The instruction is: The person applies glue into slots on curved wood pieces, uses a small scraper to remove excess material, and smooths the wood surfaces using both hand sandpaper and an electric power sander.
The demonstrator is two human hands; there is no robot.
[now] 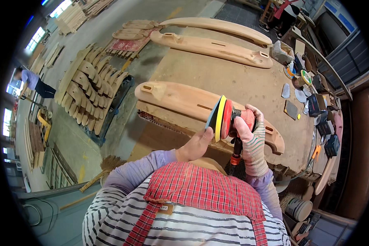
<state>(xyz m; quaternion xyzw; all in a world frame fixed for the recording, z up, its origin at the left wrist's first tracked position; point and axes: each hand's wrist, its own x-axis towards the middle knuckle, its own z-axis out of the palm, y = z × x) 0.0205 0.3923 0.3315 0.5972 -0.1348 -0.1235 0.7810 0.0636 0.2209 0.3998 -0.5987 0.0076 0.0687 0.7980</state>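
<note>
My right hand (252, 137), in a striped knit glove, grips the red body of a handheld disc sander (245, 119). The sander is tilted on its side, so its round pad faces left. The pad has a red and yellow rim and a dark sanding disc (212, 117) on its face. My bare left hand (196, 144) is at the lower edge of the disc, thumb against it; its other fingers are partly hidden. Beneath the sander, a long pale wooden piece (176, 95) with slots and rounded ends lies along the bench's near edge.
Two similar long wooden pieces (209, 47) lie at the back of the workbench (180, 69). Abrasive pads (290, 110), boxes and tape rolls crowd its right side. Stacked wooden parts (90, 84) stand on a pallet at left. A person (37, 84) is at far left, another at the back right.
</note>
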